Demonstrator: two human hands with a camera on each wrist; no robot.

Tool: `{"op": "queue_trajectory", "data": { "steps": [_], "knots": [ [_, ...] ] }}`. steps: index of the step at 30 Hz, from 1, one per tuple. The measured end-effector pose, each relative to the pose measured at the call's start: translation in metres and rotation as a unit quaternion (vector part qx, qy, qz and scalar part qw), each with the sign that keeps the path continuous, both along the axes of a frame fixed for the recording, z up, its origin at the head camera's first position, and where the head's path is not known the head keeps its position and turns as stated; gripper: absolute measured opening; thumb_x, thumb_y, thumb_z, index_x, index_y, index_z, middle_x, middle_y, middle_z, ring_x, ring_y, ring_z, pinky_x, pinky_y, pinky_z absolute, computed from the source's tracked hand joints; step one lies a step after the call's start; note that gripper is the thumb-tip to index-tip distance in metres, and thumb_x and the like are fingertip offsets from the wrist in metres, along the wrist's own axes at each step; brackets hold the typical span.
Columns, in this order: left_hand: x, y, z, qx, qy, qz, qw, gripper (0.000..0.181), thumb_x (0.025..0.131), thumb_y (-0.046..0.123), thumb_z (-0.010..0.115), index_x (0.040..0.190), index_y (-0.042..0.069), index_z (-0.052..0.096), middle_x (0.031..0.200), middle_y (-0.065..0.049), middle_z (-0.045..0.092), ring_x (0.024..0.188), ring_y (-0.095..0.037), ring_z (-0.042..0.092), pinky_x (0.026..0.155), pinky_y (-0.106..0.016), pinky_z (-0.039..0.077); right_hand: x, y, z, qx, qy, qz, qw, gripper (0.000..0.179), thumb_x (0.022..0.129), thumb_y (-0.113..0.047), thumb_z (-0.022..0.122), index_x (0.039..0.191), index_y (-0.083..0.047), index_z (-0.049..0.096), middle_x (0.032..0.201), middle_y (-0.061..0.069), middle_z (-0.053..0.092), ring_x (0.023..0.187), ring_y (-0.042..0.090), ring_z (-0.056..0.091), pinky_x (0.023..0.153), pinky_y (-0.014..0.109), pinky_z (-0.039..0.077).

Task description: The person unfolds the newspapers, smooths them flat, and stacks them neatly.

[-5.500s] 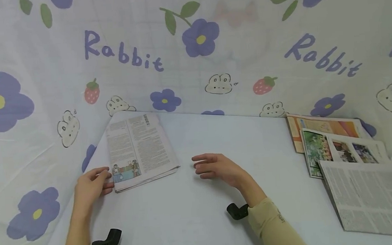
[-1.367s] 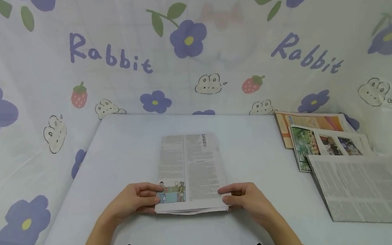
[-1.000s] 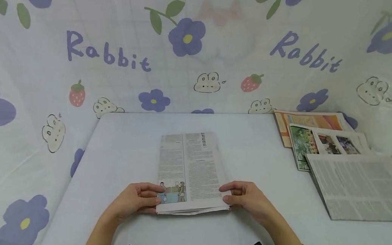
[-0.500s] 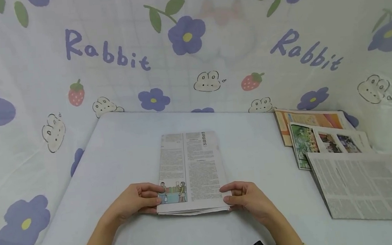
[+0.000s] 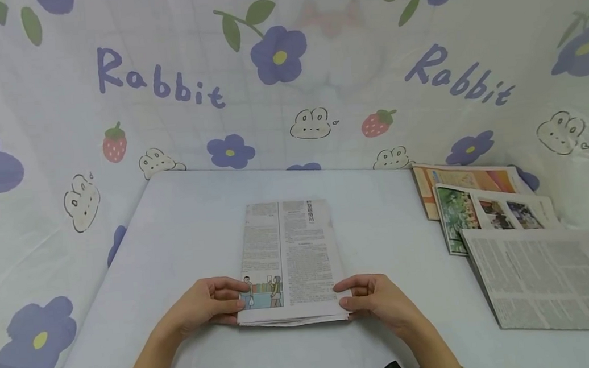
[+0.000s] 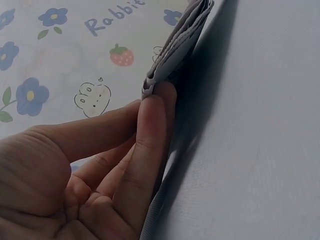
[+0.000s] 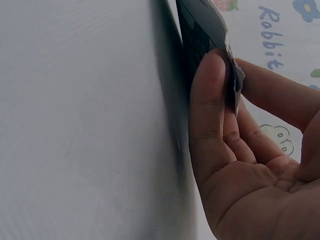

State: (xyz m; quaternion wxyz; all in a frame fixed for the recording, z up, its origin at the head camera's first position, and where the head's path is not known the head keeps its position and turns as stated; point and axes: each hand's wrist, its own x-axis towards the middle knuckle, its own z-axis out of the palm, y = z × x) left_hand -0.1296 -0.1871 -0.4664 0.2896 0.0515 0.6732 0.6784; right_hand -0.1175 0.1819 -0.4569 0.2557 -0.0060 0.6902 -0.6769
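Two-handed pinch: our left hand (image 5: 203, 307) and right hand (image 5: 379, 300) grip folded newspaper (image 5: 306, 251) between them | wrist views show us fingers (image 7: 207, 95) beneath, mostly hidden in head view | three overlapping papers (image 5: 547, 274) right of our right hand

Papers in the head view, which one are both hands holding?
The newspaper with the lower-left cartoon, gripped by left hand and right hand; the orange paper, picture paper and grey-text paper lie untouched at right.

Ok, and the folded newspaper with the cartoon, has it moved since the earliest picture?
Yes. In the head view, the folded newspaper has moved rightward and nearer, away from the far left corner of the white table.
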Motion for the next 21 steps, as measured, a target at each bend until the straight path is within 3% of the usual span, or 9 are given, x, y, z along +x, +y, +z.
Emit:
{"op": "queue_trajectory", "data": {
  "steps": [8,21],
  "knots": [
    [0.0008,0.0016,0.0019,-0.006,0.011,-0.011,0.9999,0.041,0.088,0.004,0.074,0.124,-0.009,0.059,0.103,-0.017,0.069,0.088,-0.025,0.068,0.07,-0.035,0.058,-0.002,0.006,-0.0008,-0.007,-0.012,0.036,0.9993,0.034,0.088,-0.005,0.073,0.116,0.012,0.064,0.102,0.02,0.071,0.08,0.025,0.069,0.069,0.036,0.057],
    [0.0008,0.0025,-0.0008,-0.006,0.012,-0.015,0.9998,0.04,0.088,0.002,0.072,0.123,-0.01,0.059,0.099,-0.015,0.07,0.085,-0.023,0.068,0.068,-0.033,0.058,-0.0016,0.0055,-0.0025,0.009,-0.006,0.031,0.9995,0.031,0.088,-0.006,0.074,0.113,0.009,0.067,0.099,0.017,0.071,0.08,0.025,0.067,0.071,0.034,0.056]
  ]
}}
